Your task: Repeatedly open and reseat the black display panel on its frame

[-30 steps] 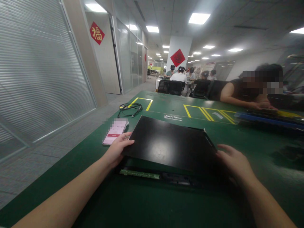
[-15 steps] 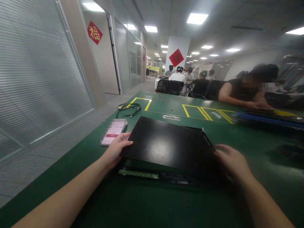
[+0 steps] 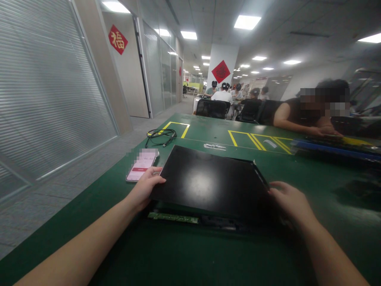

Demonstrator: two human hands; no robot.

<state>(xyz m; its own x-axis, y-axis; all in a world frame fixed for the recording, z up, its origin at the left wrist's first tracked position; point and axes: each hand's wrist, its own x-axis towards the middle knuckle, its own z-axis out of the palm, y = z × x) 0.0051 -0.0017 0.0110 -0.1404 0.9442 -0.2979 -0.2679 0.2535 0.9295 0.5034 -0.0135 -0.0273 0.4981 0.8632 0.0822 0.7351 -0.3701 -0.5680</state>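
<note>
A large flat black panel (image 3: pixel 208 182) lies tilted on the green table, its near edge raised over a black frame with a narrow green circuit strip (image 3: pixel 174 217). My left hand (image 3: pixel 144 188) grips the panel's left near corner, thumb on top. My right hand (image 3: pixel 290 202) holds the panel's right near corner, fingers curled over the edge.
A phone (image 3: pixel 141 164) with a lit screen lies just left of the panel. A coiled black cable (image 3: pixel 160 137) sits farther back. Yellow marked boxes (image 3: pixel 256 141) are on the green table (image 3: pixel 166 258). A seated person's arm (image 3: pixel 297 127) rests at the far right by blue trays (image 3: pixel 336 149).
The panel and both hands have stayed almost still; the view has shifted slightly.
</note>
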